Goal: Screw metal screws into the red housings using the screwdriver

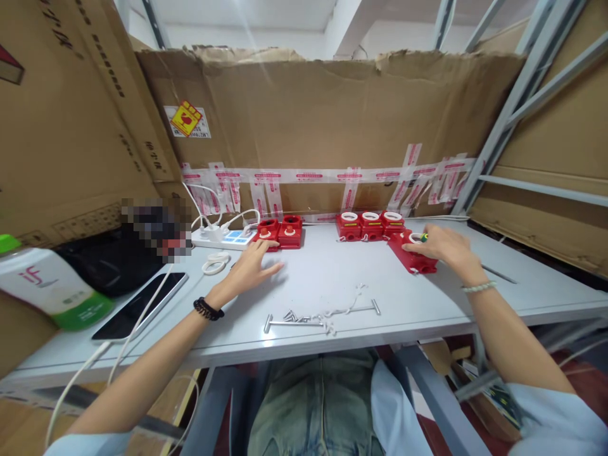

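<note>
the relation that matters is between the right hand [449, 248] and the angled red housing [415, 256] at the right of the tabletop [313, 266]. the housing lies just left of that hand and partly under its fingers, with its long axis seeming to slant from far left to near right, so the hand comes at it from the right. the fingers are bent close together by the white ring [417, 238], with a small green and yellow bit showing at their tips; i cannot tell whether they grip the housing, the bit or only rest there.

the row of three red housings [370, 227] stands just beyond it, on the far left side, white rings up. the right hand is plainly the nearer one to both.

the left hand [254, 261] is well apart, reaching to the near edge of the pair of red housings [290, 234] at the left. its fingers are spread, thumb wide, with nothing seen in them; whether they touch the pair is unclear. between the hands, on the near side, lie metal t-bars [294, 323], screws and white cord.
</note>
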`<state>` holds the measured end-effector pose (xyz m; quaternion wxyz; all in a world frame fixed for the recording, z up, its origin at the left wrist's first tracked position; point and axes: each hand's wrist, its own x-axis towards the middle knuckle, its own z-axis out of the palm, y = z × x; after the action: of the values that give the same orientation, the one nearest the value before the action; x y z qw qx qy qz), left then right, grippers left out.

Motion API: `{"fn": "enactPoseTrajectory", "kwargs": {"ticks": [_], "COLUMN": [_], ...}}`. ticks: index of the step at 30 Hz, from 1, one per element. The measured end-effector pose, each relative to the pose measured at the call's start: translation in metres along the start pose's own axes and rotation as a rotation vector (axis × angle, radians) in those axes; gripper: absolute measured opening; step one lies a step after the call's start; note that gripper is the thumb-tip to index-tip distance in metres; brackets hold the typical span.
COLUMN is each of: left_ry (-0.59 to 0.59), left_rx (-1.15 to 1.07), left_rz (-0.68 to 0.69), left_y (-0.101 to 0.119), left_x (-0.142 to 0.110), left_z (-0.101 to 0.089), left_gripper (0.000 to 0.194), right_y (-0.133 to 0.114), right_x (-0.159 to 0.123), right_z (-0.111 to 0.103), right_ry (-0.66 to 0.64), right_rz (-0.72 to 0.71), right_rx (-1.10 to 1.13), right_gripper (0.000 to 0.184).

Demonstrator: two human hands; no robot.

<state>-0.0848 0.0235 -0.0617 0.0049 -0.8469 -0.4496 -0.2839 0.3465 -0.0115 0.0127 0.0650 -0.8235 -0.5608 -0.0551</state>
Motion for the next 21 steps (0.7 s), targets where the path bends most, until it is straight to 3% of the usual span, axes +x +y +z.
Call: {"fn": "enactPoseTrajectory", "kwargs": {"ticks": [6,9,13,18,21], "left_ry": [-0.038,-0.067,-0.052,-0.025,-0.011], "left_rx": [0.039,0.089,0.179,0.296,0.352], "left_rz": [-0.002,-0.012,-0.035,-0.151,-0.185], "left_y": [-0.001,0.0,0.011,0.02,0.017], "left_x": [0.008,0.025,0.061,0.096,0.106], "left_z": [0.001,0.005,0.022,0.048,0.058], "left_gripper": [0.045,0.048,0.055,0.068,0.069], "right_y": [0.003,-0.005,-0.042,-0.106,-0.128], "right_x": [0.006,0.003,-0.004,-0.006,-0.004], "right_z": [0.008,0.006,-0.005,-0.01,-0.004], "right_ry": [0.038,0.152,0.272,0.246,0.196], "right_rz": [-0.017,-0.063,-0.229,-0.452,-0.529], "right_rx": [-0.002,0.026,0.103,0.156,0.189], "right_gripper": [0.062,0.064,0.055,0.042,0.038]}}
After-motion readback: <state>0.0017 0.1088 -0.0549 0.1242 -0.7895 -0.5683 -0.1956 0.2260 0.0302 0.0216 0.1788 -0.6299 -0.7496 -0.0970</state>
